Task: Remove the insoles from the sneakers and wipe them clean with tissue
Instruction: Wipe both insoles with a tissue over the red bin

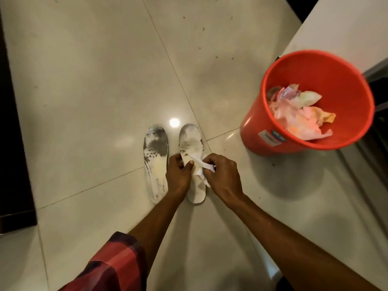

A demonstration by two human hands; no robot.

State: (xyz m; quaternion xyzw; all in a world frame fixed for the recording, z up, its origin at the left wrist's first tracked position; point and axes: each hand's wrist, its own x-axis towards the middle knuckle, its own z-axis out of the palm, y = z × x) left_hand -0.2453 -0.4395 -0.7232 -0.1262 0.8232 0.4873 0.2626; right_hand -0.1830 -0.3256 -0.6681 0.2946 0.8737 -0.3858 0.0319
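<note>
Two white insoles with grey worn patches lie side by side on the pale tiled floor. The left insole (155, 160) lies free. My left hand (178, 175) grips the left edge of the right insole (190, 141) near its middle, thumb on top. My right hand (220, 175) pinches a crumpled white tissue (202, 166) against the same insole's middle. Both hands hide the insole's mid part. No sneakers are in view.
An orange bucket (354, 80) with crumpled tissues and wrappers inside stands on the floor to the right, close to a white counter edge (336, 24). A dark piece of furniture (12, 143) runs along the left side. My red checked sleeve (109, 267) shows at the bottom.
</note>
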